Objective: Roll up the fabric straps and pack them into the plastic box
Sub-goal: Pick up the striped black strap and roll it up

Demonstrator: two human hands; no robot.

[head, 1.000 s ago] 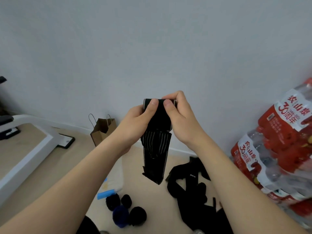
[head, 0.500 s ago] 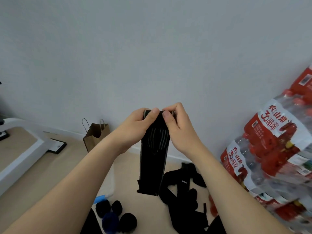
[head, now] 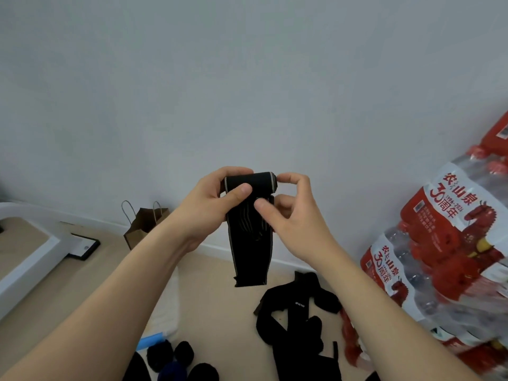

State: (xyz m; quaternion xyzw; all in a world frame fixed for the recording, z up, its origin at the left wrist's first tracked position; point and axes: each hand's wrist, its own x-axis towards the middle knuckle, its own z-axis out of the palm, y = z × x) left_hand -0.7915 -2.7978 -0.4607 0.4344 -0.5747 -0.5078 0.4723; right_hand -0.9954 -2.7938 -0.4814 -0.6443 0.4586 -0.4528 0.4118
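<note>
Pale wall [head: 247,78]; strap [head: 250,243] (half-rolled) between hands [head: 209,207] [head: 294,224]

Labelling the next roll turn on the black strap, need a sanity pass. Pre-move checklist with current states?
1. Left hand grips the roll: ok.
2. Right hand pinches the strap below the roll: ok.
3. Roll edges line up: ok.
4. Tail hangs clear of the loose straps on the floor: ok.
5. Strap fully rolled: not ok.
6. Plastic box open and ready: cannot tell, mostly hidden.
</note>
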